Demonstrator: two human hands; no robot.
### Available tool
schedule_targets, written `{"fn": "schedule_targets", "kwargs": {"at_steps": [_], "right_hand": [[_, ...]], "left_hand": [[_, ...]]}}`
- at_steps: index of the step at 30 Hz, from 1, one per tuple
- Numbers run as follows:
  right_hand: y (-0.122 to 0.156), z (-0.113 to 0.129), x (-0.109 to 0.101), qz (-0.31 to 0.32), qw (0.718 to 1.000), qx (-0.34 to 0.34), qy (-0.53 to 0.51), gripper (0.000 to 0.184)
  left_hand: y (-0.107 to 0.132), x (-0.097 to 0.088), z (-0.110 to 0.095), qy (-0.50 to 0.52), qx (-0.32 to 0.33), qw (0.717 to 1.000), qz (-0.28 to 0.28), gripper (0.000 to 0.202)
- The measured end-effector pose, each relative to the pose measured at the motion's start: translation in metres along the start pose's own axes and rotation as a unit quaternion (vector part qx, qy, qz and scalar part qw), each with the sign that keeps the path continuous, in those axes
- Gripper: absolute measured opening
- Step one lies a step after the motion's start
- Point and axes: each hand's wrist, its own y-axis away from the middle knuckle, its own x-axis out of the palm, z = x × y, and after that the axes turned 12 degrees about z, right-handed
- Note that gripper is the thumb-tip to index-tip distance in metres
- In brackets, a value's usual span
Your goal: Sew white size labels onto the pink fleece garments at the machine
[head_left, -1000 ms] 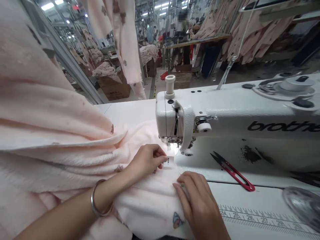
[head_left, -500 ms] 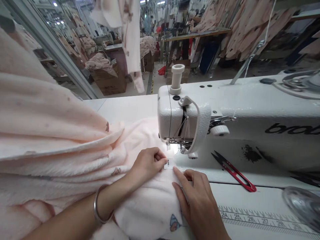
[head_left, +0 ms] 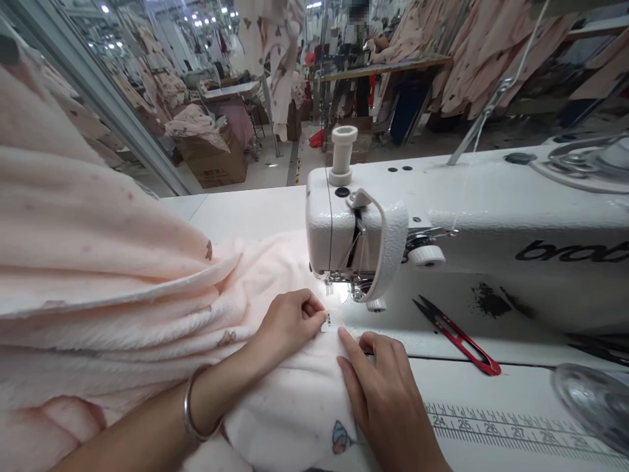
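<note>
A small white label (head_left: 332,322) with dark print lies on pale pink plush fabric (head_left: 289,400), just in front of the needle area of a white sewing machine (head_left: 344,223). My left hand (head_left: 292,318), a metal bangle on its wrist, pinches the label's left edge between thumb and fingertip. On the other side, my right hand (head_left: 381,373) rests with its index fingertip at the label's right edge. Its thumb lies apart on the fabric edge and the other fingers are curled. The needle tip is hard to make out in the lamp's glare.
Red thread snips (head_left: 459,337) lie right of the machine head. A printed ruler scale (head_left: 501,426) runs along the table front. Bunched pink fabric (head_left: 98,249) rises at left. Behind are a cardboard box (head_left: 216,157), hanging garments (head_left: 486,59) and a person at another table.
The view has shifted very slightly. A hanging pink garment in the background has moved right and up. Both hands and the label keep practically the same place on the fabric.
</note>
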Motion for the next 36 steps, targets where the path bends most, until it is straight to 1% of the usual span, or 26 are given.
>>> {"fn": "schedule_targets", "kwargs": {"at_steps": [3, 5, 6, 8, 9, 12, 14, 16, 19, 26, 31, 33, 36], "right_hand": [[0.0, 0.001, 0.002, -0.003, 1.0, -0.003, 0.031, 0.031], [0.0, 0.002, 0.003, -0.006, 0.999, -0.004, 0.047, 0.031], [0.0, 0.002, 0.003, -0.009, 0.999, -0.005, 0.052, 0.03], [0.0, 0.002, 0.003, -0.014, 0.998, -0.008, 0.057, 0.03], [0.0, 0.002, 0.003, -0.015, 0.998, -0.01, 0.058, 0.03], [0.0, 0.002, 0.003, -0.023, 0.998, -0.012, 0.057, 0.031], [0.0, 0.002, 0.003, -0.027, 0.998, -0.013, 0.055, 0.031], [0.0, 0.003, 0.004, -0.027, 0.998, -0.01, 0.047, 0.031], [0.001, 0.003, 0.003, -0.024, 0.999, -0.007, 0.036, 0.031], [0.001, 0.0, 0.002, -0.02, 0.999, -0.015, 0.04, 0.032], [0.004, 0.004, 0.004, -0.027, 0.999, -0.007, 0.045, 0.029], [0.005, 0.003, 0.001, -0.029, 0.999, -0.007, 0.04, 0.03], [-0.005, -0.01, -0.01, 0.008, 1.0, -0.008, -0.008, 0.026]], "left_hand": [[0.004, -0.002, -0.002, -0.046, 0.027, 0.998, -0.013, 0.015], [0.014, -0.007, -0.005, -0.116, 0.059, 0.991, -0.032, 0.015], [0.021, -0.01, -0.006, -0.161, 0.083, 0.982, -0.044, 0.017], [0.036, -0.014, -0.005, -0.25, 0.146, 0.955, -0.056, 0.024], [0.043, -0.015, -0.003, -0.289, 0.184, 0.938, -0.048, 0.027], [0.054, -0.011, 0.009, -0.379, 0.306, 0.874, -0.004, 0.035], [0.053, -0.007, 0.018, -0.422, 0.344, 0.838, 0.02, 0.042], [0.05, -0.005, 0.025, -0.448, 0.34, 0.826, 0.036, 0.046], [0.046, -0.006, 0.028, -0.462, 0.329, 0.823, 0.039, 0.046], [0.045, -0.008, 0.027, -0.448, 0.334, 0.828, 0.042, 0.045], [0.043, -0.005, 0.029, -0.448, 0.35, 0.822, 0.029, 0.046], [0.043, -0.004, 0.029, -0.461, 0.352, 0.814, 0.026, 0.045], [0.043, -0.003, 0.03, -0.485, 0.349, 0.802, 0.029, 0.044]]}}
